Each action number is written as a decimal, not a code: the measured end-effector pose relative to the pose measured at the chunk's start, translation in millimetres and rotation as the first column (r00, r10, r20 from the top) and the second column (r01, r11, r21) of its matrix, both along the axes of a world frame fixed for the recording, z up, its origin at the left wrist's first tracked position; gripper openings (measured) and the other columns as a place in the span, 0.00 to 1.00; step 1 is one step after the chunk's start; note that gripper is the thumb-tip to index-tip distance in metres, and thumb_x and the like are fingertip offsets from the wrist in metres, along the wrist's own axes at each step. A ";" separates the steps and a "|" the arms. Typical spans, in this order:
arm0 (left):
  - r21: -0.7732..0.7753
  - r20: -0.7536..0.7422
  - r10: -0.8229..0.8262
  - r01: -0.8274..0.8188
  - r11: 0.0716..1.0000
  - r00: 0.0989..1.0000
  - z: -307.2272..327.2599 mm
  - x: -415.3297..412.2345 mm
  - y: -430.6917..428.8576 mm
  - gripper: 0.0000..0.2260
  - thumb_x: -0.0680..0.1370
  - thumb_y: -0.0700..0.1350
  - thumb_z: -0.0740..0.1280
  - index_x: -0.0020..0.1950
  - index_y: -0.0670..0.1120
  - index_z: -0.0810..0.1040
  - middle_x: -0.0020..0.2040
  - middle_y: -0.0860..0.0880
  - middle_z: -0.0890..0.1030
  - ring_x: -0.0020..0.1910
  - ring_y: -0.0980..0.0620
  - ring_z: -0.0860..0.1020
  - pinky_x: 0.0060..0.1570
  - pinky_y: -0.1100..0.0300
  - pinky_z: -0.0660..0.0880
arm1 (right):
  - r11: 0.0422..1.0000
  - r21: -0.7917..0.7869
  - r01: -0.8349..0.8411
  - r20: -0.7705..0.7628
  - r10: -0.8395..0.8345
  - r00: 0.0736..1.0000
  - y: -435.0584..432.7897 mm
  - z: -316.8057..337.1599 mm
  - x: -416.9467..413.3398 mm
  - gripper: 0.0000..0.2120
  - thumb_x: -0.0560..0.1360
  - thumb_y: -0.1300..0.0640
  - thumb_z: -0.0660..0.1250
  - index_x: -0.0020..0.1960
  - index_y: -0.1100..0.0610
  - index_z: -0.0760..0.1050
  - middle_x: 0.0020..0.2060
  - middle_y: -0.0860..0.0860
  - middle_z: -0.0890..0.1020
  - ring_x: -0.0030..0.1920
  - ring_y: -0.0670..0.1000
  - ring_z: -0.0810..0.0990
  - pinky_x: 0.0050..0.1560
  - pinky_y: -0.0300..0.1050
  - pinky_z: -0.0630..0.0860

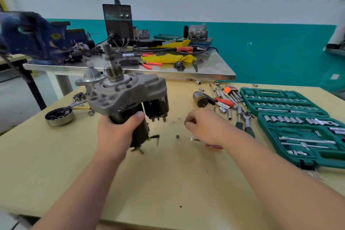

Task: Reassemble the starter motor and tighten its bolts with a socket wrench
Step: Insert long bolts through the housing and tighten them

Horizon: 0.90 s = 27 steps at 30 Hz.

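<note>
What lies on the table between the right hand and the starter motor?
Head view: between right hand and starter motor, mostly bare table, with one small nut-like part.

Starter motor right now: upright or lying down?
Roughly upright. The left hand grips the starter motor round its dark body, pinion gear on top. Cannot tell whether its bottom touches the table.

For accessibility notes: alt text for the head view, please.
The left hand grips a starter motor, pinion end up, over a wooden table; the right hand, fingers curled, is beside a nut. An open socket set lies right.
</note>
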<state>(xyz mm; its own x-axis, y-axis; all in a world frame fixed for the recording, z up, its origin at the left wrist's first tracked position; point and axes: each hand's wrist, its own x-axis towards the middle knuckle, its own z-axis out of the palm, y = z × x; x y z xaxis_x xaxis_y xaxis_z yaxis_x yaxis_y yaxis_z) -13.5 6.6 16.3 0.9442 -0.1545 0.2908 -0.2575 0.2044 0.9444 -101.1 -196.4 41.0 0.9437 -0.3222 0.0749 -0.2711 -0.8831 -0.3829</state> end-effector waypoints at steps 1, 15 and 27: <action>0.003 0.026 0.036 -0.036 0.999 0.999 4.7 5.5 8.1 0.11 0.59 0.51 0.76 0.39 0.61 0.80 0.35 0.59 0.84 0.35 0.53 0.84 0.37 0.45 0.81 | 1.000 -0.015 -0.018 -0.016 0.018 1.000 7.1 -1.0 9.5 0.10 0.78 0.53 0.60 0.53 0.49 0.80 0.47 0.48 0.83 0.43 0.50 0.81 0.47 0.48 0.80; 0.072 0.032 0.198 -0.200 0.977 0.980 -12.3 30.4 76.0 0.23 0.56 0.60 0.73 0.48 0.53 0.81 0.39 0.58 0.84 0.37 0.58 0.83 0.37 0.54 0.79 | 0.986 -0.166 -0.010 -0.101 -0.007 0.995 105.2 -38.3 111.4 0.16 0.74 0.41 0.64 0.37 0.53 0.69 0.35 0.49 0.76 0.33 0.51 0.73 0.29 0.41 0.63; 0.093 0.131 0.015 -0.027 0.995 0.991 -10.6 -3.9 44.3 0.21 0.63 0.49 0.74 0.46 0.75 0.77 0.45 0.69 0.81 0.45 0.69 0.79 0.36 0.77 0.73 | 0.885 0.463 -0.048 0.424 -0.173 0.889 49.2 60.9 42.9 0.06 0.78 0.56 0.65 0.55 0.51 0.76 0.35 0.50 0.83 0.33 0.47 0.83 0.34 0.45 0.81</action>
